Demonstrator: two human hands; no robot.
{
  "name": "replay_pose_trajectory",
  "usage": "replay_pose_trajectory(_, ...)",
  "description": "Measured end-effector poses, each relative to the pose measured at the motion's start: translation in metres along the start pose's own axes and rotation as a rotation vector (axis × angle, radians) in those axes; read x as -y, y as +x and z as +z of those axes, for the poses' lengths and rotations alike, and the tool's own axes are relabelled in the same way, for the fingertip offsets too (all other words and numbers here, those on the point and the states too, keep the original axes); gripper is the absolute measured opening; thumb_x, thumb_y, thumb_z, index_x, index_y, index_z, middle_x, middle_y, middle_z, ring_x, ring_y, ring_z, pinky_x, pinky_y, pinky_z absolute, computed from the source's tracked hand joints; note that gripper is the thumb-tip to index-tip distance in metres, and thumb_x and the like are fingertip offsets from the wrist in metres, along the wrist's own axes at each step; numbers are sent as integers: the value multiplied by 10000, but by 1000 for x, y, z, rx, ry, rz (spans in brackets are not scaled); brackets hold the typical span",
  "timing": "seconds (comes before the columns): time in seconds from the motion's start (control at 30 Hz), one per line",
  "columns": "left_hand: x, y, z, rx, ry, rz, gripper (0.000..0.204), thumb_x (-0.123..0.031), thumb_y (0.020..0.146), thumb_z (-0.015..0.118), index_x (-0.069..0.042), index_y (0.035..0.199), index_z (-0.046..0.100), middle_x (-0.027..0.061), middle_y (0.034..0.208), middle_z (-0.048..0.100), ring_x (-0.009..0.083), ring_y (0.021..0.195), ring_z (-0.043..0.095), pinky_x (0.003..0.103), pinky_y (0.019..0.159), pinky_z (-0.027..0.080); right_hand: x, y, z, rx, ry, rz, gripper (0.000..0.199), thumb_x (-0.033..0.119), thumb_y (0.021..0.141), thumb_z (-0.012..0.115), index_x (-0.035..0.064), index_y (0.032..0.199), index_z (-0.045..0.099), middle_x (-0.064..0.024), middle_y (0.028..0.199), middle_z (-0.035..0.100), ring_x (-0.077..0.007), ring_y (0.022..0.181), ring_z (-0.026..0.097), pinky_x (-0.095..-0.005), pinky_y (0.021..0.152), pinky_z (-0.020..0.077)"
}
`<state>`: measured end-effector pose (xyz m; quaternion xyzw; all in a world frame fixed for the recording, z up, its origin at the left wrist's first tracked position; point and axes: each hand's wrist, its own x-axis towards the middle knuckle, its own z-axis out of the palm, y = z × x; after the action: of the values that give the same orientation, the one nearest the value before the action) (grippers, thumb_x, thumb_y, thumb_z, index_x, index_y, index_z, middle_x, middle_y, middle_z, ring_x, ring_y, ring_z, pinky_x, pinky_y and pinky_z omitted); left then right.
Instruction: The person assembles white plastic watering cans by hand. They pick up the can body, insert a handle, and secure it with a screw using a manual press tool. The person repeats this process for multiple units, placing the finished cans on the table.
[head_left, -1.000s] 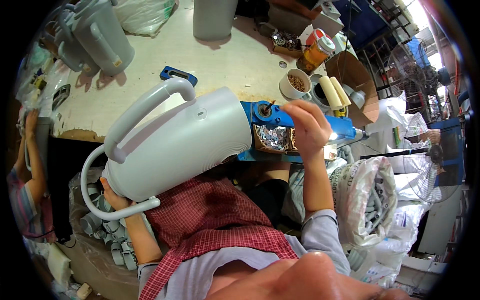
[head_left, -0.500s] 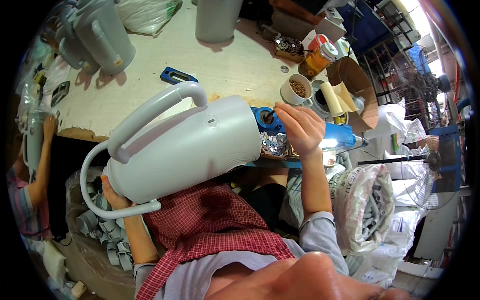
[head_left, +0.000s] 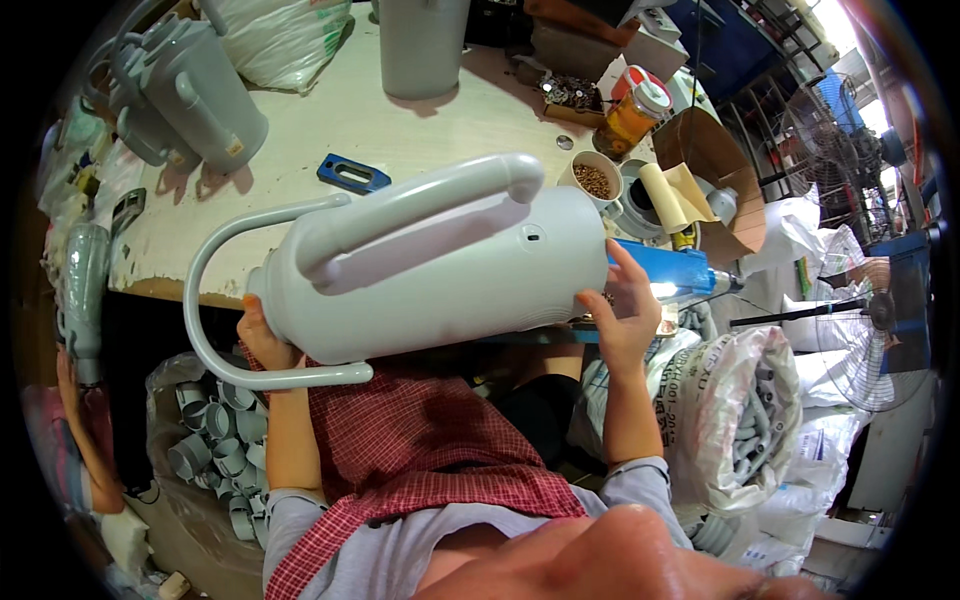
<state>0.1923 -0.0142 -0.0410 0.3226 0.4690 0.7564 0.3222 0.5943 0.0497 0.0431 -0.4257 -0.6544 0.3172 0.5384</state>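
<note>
Now my right hand (head_left: 628,308) is off the bit it was at on the blue machine (head_left: 665,265) and on the wide end of the jug (head_left: 440,275). Jug has shifted right and sits flatter, hiding that bit; I judge the work has passed from machine to jug.

Grip: left hand (head_left: 268,338) closed under the narrow end, inside the bail (head_left: 195,300), some fingers hidden. Right half curled, thumb and fingertips at the wide end's edge; how hard it presses, can't tell. Jug lies across me, above my apron (head_left: 400,430), along the bench (head_left: 470,130) edge, handle (head_left: 430,215) up.

Containers: white cup (head_left: 615,192) beyond the jug, brassy bits (head_left: 592,180) inside. Lidded jar (head_left: 628,120), amber contents, can't tell what. Small box (head_left: 572,116) of metal parts (head_left: 570,92). Clear bag (head_left: 185,500) beside my left forearm: grey rings (head_left: 225,450). White sack (head_left: 690,430), right: grey curved pieces (head_left: 760,430).
</note>
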Motion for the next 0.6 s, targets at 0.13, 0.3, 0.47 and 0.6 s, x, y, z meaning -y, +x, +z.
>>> replay_pose_trajectory(0.13, 7, 3, 39, -64, -86, -33, 540, -420, 1017, 498, 99, 1032, 648, 138, 884, 703, 183, 726, 677, 304, 641, 557, -7, 1, -3, -37, 90, 8, 597, -62, 778, 757, -64, 1330, 528, -140, 1089, 698, -168, 965, 676, -293, 854, 541)
replay_pose_trajectory(0.3, 20, 8, 33, -33, 15, -80, 517, -399, 1032, 474, 78, 959, 659, 104, 799, 683, 149, 663, 639, 280, 580, 523, -15, 3, -3, -29, 77, 11, 595, -68, 775, 756, -63, 1327, 533, -127, 1094, 696, -168, 968, 674, -288, 853, 542)
replay_pose_trajectory(0.47, 32, 6, 12, -67, 178, -125, 526, -410, 1032, 481, 36, 833, 676, 50, 715, 648, 103, 621, 580, 258, 552, 467, 18, 11, -11, 64, -513, 1, 566, 16, 712, 813, 19, 1250, 639, -146, 1108, 664, -226, 990, 666, -322, 855, 532)
replay_pose_trajectory(0.6, 23, 8, 14, -92, 189, -5, 520, -405, 1027, 500, 25, 790, 673, 30, 687, 637, 93, 624, 568, 258, 551, 451, 47, 65, 1, 93, -335, -351, 477, 130, 780, 768, 44, 1235, 651, -159, 1298, 556, -261, 1187, 564, -379, 959, 469)
